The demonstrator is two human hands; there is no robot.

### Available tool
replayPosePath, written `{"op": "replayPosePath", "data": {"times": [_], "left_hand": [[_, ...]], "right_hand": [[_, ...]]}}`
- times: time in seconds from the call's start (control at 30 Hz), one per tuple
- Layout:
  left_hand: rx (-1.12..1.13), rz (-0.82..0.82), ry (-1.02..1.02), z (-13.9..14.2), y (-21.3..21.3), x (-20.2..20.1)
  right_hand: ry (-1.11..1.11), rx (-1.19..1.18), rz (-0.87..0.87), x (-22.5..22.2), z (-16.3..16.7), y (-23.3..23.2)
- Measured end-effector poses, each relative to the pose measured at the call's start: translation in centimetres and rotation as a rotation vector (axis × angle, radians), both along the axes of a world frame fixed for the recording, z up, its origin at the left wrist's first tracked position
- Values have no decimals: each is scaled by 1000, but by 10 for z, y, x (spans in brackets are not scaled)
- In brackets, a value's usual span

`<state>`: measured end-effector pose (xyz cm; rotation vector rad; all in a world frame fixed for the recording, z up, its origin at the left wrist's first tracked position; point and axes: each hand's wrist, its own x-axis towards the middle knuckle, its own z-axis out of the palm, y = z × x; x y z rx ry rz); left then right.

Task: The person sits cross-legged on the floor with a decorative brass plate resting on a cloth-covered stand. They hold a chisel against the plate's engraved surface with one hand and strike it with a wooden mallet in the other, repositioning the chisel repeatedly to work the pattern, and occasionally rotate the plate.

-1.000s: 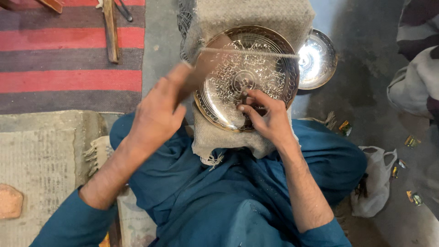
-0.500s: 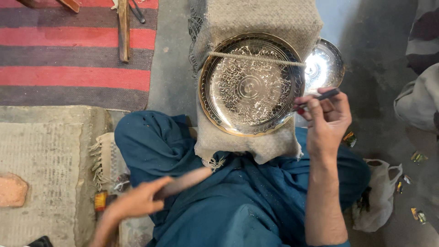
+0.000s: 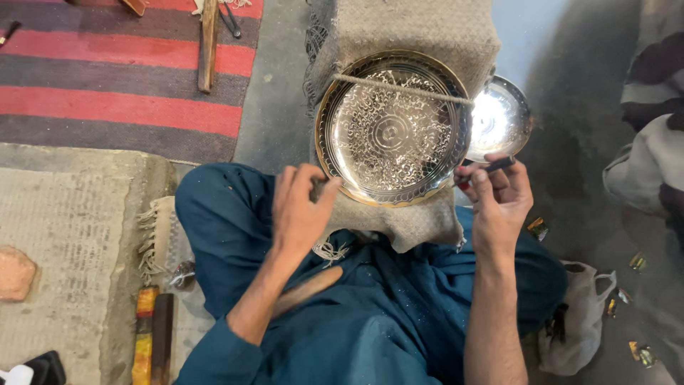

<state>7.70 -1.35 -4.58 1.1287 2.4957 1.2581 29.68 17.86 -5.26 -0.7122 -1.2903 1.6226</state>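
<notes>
A round engraved metal plate (image 3: 392, 128) leans on a burlap-covered block (image 3: 399, 28), held by a string across its upper part. My left hand (image 3: 303, 210) grips the plate's lower left rim, fingers curled over the edge. To the right of the plate, my right hand (image 3: 501, 203) pinches a thin dark engraving tool (image 3: 491, 167), whose tip points toward the rim. A wooden mallet handle (image 3: 308, 290) lies loose on my lap, on the blue clothing.
A shiny plain metal bowl (image 3: 502, 117) sits behind the plate at the right. A red striped rug (image 3: 107, 78) with wooden sticks (image 3: 207, 43) lies at upper left. A woven mat (image 3: 64, 235), a white bag (image 3: 578, 314) and another person's clothing (image 3: 652, 142) surround me.
My left hand swung the mallet down from the plate, left it on my lap and came up to the plate's rim. My right hand drew the tool off the plate to its right side.
</notes>
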Motion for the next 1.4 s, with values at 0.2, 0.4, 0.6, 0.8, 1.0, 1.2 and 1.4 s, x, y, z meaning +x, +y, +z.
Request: {"op": "replayPosePath", "data": {"times": [0.2,0.4,0.6,0.8,1.0,1.2,1.4], "left_hand": [[17,-11,-34,-9,16,1],[142,-158,156,11,46,-61],[266,-238,105,36,79,-87],[280,-220,37,32,74,-80],[295,-210,43,30,65,-72],[-139,-223,240,27,-24,-64],[-995,-626,-18,-23,-135,-10]], "right_hand": [[-60,-26,-47,22,-5,-2],[-106,-33,-49,25,-4,8],[-175,-10,-5,12,3,18],[-135,38,-9,-1,13,23],[-160,95,88,-18,34,21],[-291,131,302,-46,35,10],[-447,134,509,-76,20,-3]]}}
